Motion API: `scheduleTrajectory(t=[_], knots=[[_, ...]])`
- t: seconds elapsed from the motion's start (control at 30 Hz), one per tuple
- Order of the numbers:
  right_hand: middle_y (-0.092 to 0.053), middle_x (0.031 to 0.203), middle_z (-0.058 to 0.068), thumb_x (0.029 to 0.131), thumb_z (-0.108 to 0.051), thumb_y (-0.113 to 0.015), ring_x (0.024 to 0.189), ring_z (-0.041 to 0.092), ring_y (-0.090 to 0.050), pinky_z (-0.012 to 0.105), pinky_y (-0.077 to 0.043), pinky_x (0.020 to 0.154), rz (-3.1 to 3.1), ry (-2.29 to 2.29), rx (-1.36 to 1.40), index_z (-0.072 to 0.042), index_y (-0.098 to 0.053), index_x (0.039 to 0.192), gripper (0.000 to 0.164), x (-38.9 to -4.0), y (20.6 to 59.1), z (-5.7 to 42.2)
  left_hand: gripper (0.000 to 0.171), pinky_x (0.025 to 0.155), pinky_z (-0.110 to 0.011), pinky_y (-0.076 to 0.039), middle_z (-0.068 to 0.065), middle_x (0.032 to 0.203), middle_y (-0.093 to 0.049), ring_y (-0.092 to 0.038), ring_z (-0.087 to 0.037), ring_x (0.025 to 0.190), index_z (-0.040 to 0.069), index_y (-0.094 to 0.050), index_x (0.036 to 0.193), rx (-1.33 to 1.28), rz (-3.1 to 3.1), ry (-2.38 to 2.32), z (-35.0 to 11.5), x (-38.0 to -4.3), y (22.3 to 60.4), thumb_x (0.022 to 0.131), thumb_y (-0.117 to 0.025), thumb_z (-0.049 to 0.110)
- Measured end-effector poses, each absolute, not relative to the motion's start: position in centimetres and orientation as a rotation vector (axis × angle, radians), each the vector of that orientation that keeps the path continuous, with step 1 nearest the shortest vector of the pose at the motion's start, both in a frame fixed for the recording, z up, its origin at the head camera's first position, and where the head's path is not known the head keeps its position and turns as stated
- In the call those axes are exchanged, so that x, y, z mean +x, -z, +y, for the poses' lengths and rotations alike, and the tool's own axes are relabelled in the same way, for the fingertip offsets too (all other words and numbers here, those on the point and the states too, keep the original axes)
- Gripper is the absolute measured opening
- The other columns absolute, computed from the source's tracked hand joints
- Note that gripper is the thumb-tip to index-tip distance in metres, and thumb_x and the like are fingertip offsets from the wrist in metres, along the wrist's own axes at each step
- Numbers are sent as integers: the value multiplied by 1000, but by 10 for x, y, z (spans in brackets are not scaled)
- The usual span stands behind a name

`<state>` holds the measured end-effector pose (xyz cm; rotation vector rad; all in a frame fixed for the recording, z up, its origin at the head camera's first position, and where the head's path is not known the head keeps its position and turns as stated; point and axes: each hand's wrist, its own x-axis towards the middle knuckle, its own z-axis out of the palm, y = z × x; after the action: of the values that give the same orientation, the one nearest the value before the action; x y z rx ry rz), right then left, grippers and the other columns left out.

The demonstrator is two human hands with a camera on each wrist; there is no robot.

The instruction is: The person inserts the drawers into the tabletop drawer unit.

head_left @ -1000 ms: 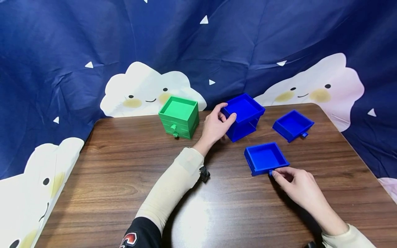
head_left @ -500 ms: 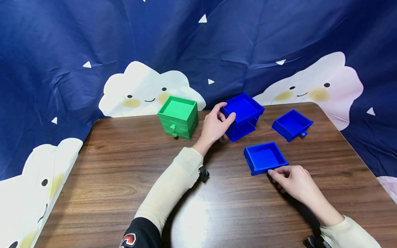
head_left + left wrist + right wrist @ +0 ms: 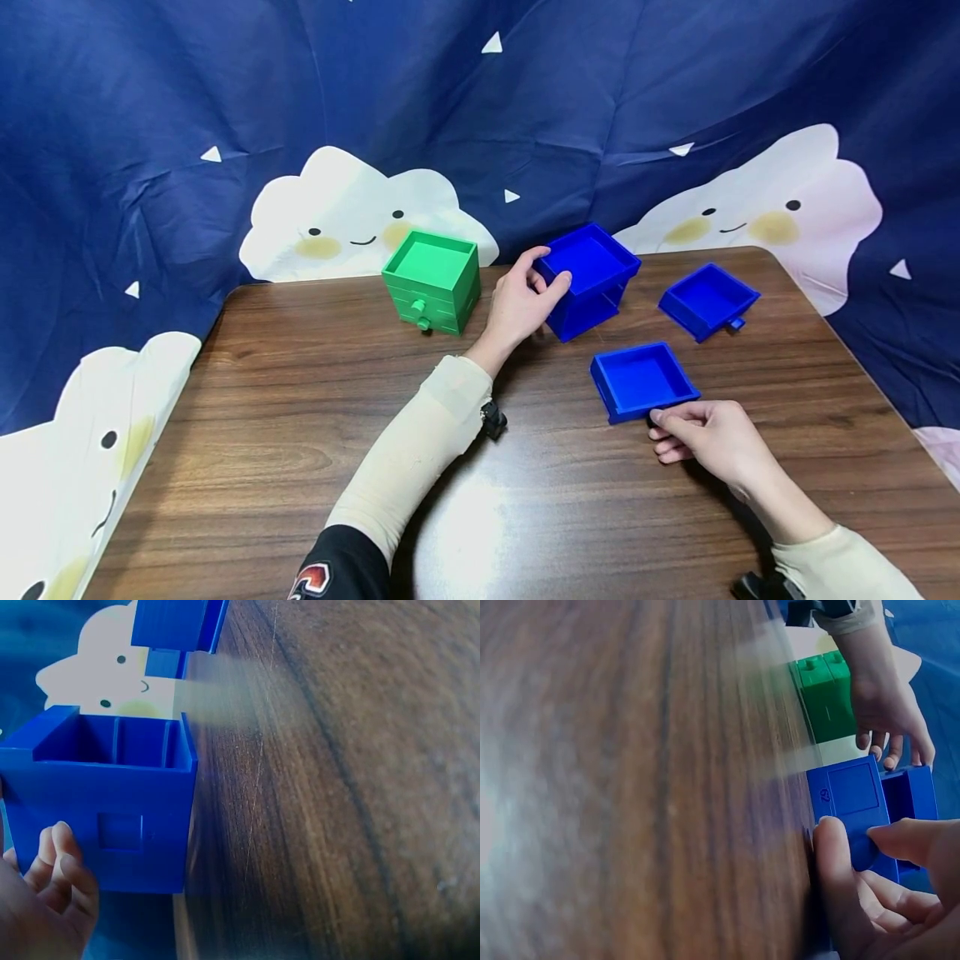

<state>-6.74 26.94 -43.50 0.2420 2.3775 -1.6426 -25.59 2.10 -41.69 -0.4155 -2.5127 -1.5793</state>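
A blue cabinet frame [image 3: 588, 262] with a tray-like top and open front stands at the back of the table. My left hand [image 3: 519, 304] holds its upper left side, the thumb on the front edge and a finger at the far left corner. Nearer to me lies a blue drawer [image 3: 643, 379], flat on the table and apart from the frame. My right hand [image 3: 720, 437] is at the drawer's front, and in the right wrist view thumb and finger pinch its round knob [image 3: 864, 853]. The left wrist view shows the frame's inner space [image 3: 139, 741] between its walls.
A second blue drawer [image 3: 708, 300] lies at the back right, its knob facing right and forward. A green cabinet [image 3: 433, 283] with its drawers in stands left of my left hand. Behind the wooden table [image 3: 315, 400] hangs a dark blue cloth [image 3: 420, 83] with clouds.
My right hand has shifted its fingers around the drawer's knob, and the lower fingers now show beneath the thumb. The drawer and the left hand on the frame look unmoved.
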Motion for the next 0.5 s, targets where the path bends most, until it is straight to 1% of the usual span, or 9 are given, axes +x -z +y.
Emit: scheduleTrajectory(t=[0.07,0.13,0.23,0.3,0.4,0.5], knots=[[-81,85,8,107,-4,-63,69,12,-79,34,-66,70,2306,1707,266,26,-65,118,32,-68,437,271,53,67,-25,-45,4,82,-60,-57,-11,71,20,-61,147,-415,-2514,1580,21,-256,417,100,-73,41],[-81,85,6,107,-3,-62,71,14,-80,34,-66,72,2233,1768,294,25,-65,117,30,-70,439,272,53,67,-25,-45,4,82,-60,-58,-11,72,20,-61,147,-412,-2515,1576,21,-256,417,100,-73,41],[-81,84,6,106,-1,-62,74,16,-81,34,-66,75,2121,1873,343,16,-70,110,19,-71,440,274,53,68,-25,-45,4,82,-60,-58,-12,72,21,-62,147,-405,-2516,1567,20,-257,417,100,-73,42],[-82,84,8,106,-1,-63,76,17,-81,34,-66,76,2043,1949,376,9,-73,104,13,-71,440,274,53,68,-25,-45,4,82,-60,-58,-11,71,21,-62,147,-403,-2520,1560,21,-257,417,99,-73,42],[-82,85,10,106,1,-63,79,17,-82,34,-66,78,1944,2050,397,-1,-76,97,16,-70,441,275,53,67,-24,-45,4,82,-60,-58,-11,71,21,-62,147,-409,-2522,1557,21,-257,418,100,-73,42],[-82,87,10,106,2,-60,82,18,-82,34,-66,79,1867,2125,396,-5,-77,95,21,-70,441,276,52,66,-24,-45,3,82,-60,-57,-11,70,21,-61,147,-417,-2516,1564,21,-257,418,100,-73,41]])
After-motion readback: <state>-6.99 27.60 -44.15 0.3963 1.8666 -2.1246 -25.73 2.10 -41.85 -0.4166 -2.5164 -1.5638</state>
